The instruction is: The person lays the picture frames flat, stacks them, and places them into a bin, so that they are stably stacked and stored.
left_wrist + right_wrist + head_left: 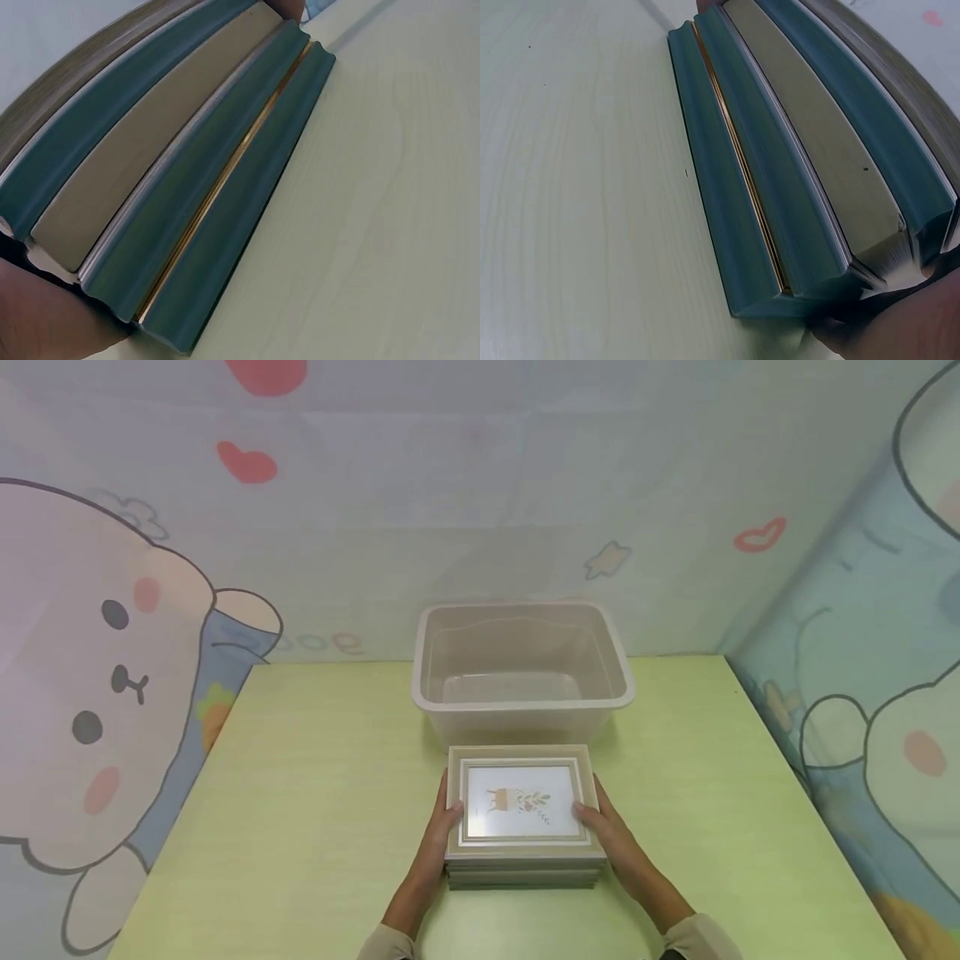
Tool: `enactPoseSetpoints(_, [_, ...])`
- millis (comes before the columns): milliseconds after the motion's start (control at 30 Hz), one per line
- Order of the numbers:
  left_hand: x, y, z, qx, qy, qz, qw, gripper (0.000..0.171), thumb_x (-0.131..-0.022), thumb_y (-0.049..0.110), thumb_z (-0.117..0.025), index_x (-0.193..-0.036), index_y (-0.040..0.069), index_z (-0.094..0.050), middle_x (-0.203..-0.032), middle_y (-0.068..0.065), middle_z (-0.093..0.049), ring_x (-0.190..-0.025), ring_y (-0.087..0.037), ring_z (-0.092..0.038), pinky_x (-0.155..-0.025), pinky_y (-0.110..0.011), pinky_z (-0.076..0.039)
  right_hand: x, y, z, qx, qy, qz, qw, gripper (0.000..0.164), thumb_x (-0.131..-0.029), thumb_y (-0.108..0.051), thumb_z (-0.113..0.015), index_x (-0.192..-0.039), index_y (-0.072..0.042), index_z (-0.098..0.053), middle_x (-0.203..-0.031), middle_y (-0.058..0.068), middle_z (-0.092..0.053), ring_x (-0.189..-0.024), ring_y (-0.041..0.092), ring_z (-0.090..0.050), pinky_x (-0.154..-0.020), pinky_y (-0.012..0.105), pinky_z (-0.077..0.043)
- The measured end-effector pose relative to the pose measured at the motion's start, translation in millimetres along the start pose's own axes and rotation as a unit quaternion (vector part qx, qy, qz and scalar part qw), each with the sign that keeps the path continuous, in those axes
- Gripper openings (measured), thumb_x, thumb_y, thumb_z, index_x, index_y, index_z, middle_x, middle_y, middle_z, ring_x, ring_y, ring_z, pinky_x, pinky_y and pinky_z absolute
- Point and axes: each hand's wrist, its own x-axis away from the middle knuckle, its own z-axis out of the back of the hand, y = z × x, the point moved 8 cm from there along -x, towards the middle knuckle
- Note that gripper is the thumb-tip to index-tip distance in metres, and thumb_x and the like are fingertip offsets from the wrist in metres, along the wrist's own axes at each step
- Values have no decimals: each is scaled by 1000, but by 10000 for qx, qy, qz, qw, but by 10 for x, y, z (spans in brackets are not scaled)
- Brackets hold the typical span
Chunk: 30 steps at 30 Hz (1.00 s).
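In the head view a stack of picture frames [525, 875] lies on the table in front of me. The top picture frame [525, 852] is beige with a silvery inner edge, around a white print of a small orange figure and a leafy sprig. My left hand [437, 837] grips the left side of the stack, thumb on the top frame's border. On the right side my right hand [617, 839] grips likewise. Both wrist views show teal frames [240, 210] and a beige frame [832, 150] layered in the stack. The undersides of the fingers are hidden.
Right behind the stack stands a beige plastic bin [525, 703], its visible inside bare. The pale yellow-green table [300, 793] extends to both sides. A cartoon-printed cloth [480, 485] hangs behind the table, with printed bears at left and right.
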Motion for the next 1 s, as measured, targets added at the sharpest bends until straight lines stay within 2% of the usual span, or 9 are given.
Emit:
enactPoseSetpoints(233, [43,-69,31,190,138,18,9997,73,-101,42,-35,-161,31,3,-169,-8,11,-153,-38,15,-113,-74,11,15,26,-84,-502,49,131,9986,78,-100,-36,-47,-162,-29,-1,-168,15,1,-151,42,-8,-117,71,-9])
enactPoseSetpoints(367, [63,-59,32,113,196,-1,9997,73,-100,42,-36,-161,31,3,-169,-8,12,-153,-40,16,-111,-76,12,17,61,-108,-887,236,102,9957,76,-99,-30,-46,-162,-29,-4,-169,14,-1,-147,38,-14,-115,61,-21])
enactPoseSetpoints(433, [68,-50,25,91,219,-11,9997,74,-100,42,-36,-161,31,3,-169,-9,12,-153,-42,17,-110,-77,12,29,71,-111,-1044,304,125,9940,75,-98,-29,-45,-162,-29,-5,-168,15,-3,-143,39,-19,-108,52,-30])
enactPoseSetpoints(500, [71,-37,15,77,230,-50,9997,74,-99,40,-37,-162,30,2,-169,-9,13,-152,-42,17,-110,-77,12,41,66,-109,-1147,334,211,9926,75,-97,-27,-43,-162,-28,-5,-167,17,-5,-140,40,-22,-102,44,-34])
enactPoseSetpoints(567, [73,-24,2,64,236,-73,9997,74,-99,40,-37,-162,30,2,-169,-9,12,-152,-42,17,-110,-77,13,52,58,-105,-1205,348,268,9917,75,-97,-26,-42,-162,-28,-5,-167,17,-6,-137,40,-24,-98,41,-34])
enactPoseSetpoints(633, [78,-9,-9,92,243,-115,9996,74,-99,38,-37,-162,29,1,-169,-9,11,-153,-41,16,-111,-76,12,63,43,-102,-1261,360,307,9909,75,-96,-24,-42,-162,-28,-6,-167,17,-5,-139,40,-22,-103,46,-33])
enactPoseSetpoints(800, [89,14,-18,150,290,-209,9992,75,-98,35,-39,-162,27,-1,-170,-9,8,-154,-39,14,-113,-74,11,79,-7,-105,-1306,295,362,9903,76,-96,-22,-41,-162,-25,-4,-168,16,-1,-146,39,-11,-115,61,-15])
enactPoseSetpoints(1000, [58,60,-36,251,264,-349,9987,74,-98,35,-39,-162,29,-1,-170,-6,7,-154,-37,12,-115,-72,10,53,-70,-67,-1258,305,452,9906,73,-97,-22,-39,-162,-28,-7,-168,13,-2,-144,37,-13,-116,60,-14])
